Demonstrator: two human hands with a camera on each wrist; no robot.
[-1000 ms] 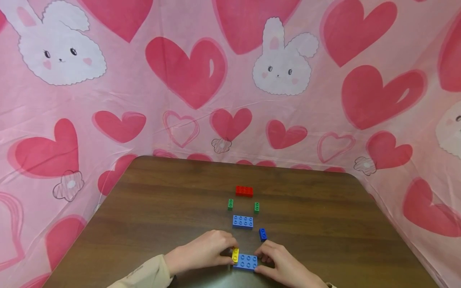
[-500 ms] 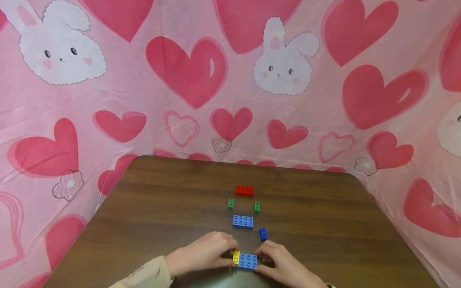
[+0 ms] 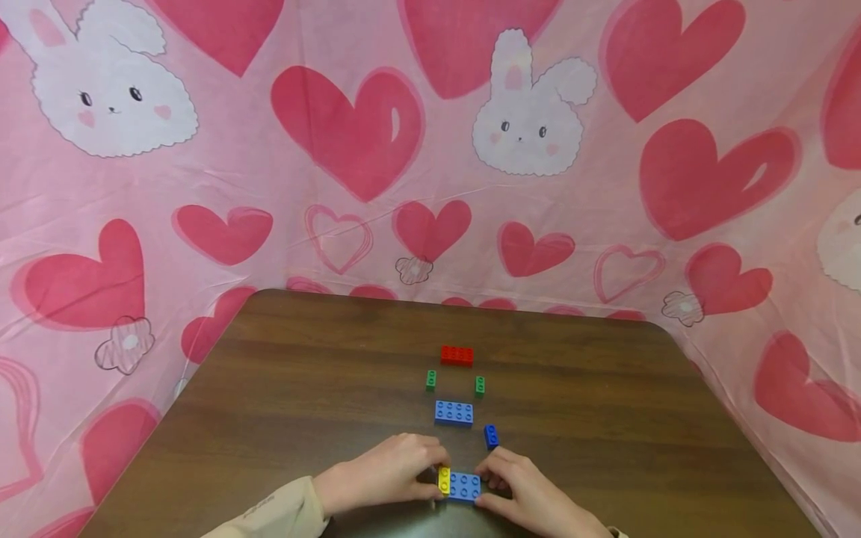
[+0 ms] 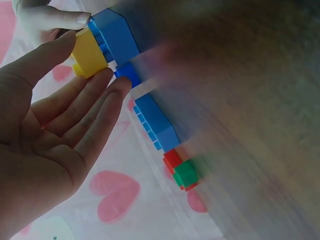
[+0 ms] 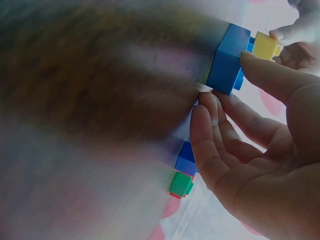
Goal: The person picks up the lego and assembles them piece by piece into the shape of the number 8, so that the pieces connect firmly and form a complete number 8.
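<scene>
A light blue eight-stud building brick (image 3: 465, 486) lies near the front of the table, studs up. Over the studs at its left end is a small yellow two-stud brick (image 3: 444, 481). My left hand (image 3: 386, 469) pinches the yellow brick between thumb and fingers, as the left wrist view shows with that yellow brick (image 4: 90, 54) at the fingertips. From the other side my right hand (image 3: 531, 497) holds the light blue brick's right end, thumb in front and fingers behind. Whether the yellow brick is fully seated I cannot tell.
Just beyond my right fingers lies a small dark blue brick (image 3: 492, 436). Farther back are another light blue brick (image 3: 454, 413), a left green brick (image 3: 431, 380), a right green brick (image 3: 480, 386) and a red brick (image 3: 457, 355). Heart-patterned cloth (image 3: 363, 246) surrounds the brown table (image 3: 303, 359).
My left hand has brought the yellow brick slightly right and down, over the light blue brick's left end. The right hand keeps its hold, and the other bricks stay put.
</scene>
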